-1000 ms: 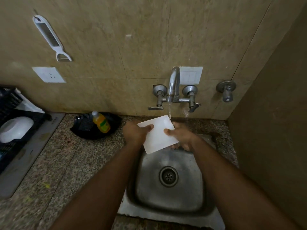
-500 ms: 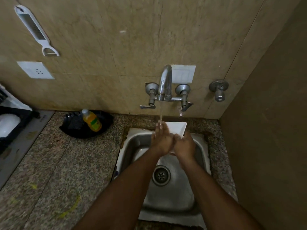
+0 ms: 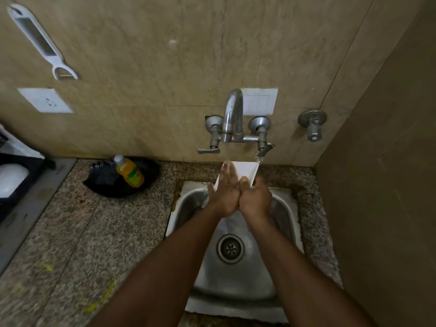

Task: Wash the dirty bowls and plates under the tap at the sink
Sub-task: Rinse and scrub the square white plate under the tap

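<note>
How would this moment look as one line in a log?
white plate under running tap | left hand rubbing it | right hand holding it | over sink

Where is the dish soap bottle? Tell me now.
The dish soap bottle lies tilted on a black bag on the counter, left of the sink, against the back wall.
</note>
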A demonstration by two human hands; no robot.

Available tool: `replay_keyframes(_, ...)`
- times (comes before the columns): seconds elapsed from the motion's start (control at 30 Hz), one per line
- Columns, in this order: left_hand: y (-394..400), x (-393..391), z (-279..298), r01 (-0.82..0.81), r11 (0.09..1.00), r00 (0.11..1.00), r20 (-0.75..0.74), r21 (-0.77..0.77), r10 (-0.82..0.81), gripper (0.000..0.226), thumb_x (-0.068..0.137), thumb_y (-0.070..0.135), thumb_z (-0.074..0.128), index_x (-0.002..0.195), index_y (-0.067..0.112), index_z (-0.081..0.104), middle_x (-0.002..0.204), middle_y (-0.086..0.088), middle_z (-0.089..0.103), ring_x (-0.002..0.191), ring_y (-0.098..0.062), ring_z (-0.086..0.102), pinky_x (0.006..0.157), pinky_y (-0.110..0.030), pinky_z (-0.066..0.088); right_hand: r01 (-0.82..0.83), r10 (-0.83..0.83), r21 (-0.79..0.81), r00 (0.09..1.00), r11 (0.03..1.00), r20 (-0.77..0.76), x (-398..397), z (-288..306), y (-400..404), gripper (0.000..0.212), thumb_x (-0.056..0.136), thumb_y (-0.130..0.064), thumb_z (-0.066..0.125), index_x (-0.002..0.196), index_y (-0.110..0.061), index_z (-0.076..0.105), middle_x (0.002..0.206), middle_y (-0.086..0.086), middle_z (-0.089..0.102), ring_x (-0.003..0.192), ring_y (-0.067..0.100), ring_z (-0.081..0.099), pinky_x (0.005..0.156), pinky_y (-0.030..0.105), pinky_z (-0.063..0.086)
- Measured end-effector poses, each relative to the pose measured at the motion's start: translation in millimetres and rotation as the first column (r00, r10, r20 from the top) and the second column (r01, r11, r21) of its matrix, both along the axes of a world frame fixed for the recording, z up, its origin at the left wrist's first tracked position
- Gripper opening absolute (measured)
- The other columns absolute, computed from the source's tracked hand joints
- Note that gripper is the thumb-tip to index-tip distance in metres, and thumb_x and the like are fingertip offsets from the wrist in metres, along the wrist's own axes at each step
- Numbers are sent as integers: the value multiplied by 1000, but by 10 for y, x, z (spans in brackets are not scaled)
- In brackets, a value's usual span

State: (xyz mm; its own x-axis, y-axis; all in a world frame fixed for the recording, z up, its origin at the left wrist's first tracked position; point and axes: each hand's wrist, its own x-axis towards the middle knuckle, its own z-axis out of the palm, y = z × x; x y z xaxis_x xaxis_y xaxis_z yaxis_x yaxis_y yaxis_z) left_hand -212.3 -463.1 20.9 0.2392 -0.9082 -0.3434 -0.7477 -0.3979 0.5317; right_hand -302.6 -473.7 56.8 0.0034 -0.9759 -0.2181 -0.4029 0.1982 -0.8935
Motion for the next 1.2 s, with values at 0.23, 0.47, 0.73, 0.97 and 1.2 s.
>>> replay_keyframes(0.23, -367, 3, 43, -464, 885, 860, -262, -43, 438, 62, 109, 50, 23, 162, 17, 24, 168, -13, 23, 154, -36, 23, 125, -50, 17, -38, 37, -40, 999, 998, -18, -71, 104, 122, 30, 103, -35, 55, 122, -14, 63, 105, 1, 68, 94, 21, 64, 74, 23, 37)
replay_keyframes(0.47, -334, 189, 198, -380, 924, 891, 249, -45, 379, 42, 108, 30, 38, 139, 7, 55, 134, -19, 64, 125, -35, 61, 103, -42, 47, -75, 70, -66, 995, 995, -69, -40, 127, 175, 27, 102, -32, 57, 117, -11, 64, 108, 8, 71, 98, 28, 66, 75, 28, 40)
replay_keyframes(0.73, -258, -131, 165, -536, 841, 834, -112, 70, 541, 87, 100, 71, 22, 162, 11, 11, 167, -18, 19, 153, -37, 23, 122, -53, 21, -50, 50, -1, 999, 999, 1, 7, 204, -104, 41, 94, -53, 60, 106, -15, 71, 100, 4, 75, 91, 26, 71, 83, 41, 58)
replay_keyframes(0.97, -234, 288, 306, -613, 789, 786, 68, -45, 614, 55, 111, 39, 21, 138, 8, 57, 136, -17, 64, 126, -35, 60, 107, -46, 46, -207, 207, -10, 978, 978, -38, -54, 179, 303, 16, 102, -23, 58, 116, -17, 62, 97, -6, 61, 86, 15, 59, 74, 28, 42)
replay_keyframes(1.2, -176, 251, 215, -500, 854, 866, -87, -146, 493, 49, 109, 41, 36, 130, 4, 61, 126, -18, 67, 117, -33, 64, 97, -41, 50, -85, 77, 71, 991, 994, 110, -190, 156, 23, 18, 87, -36, 65, 98, -24, 74, 97, 7, 75, 89, 32, 71, 80, 53, 60)
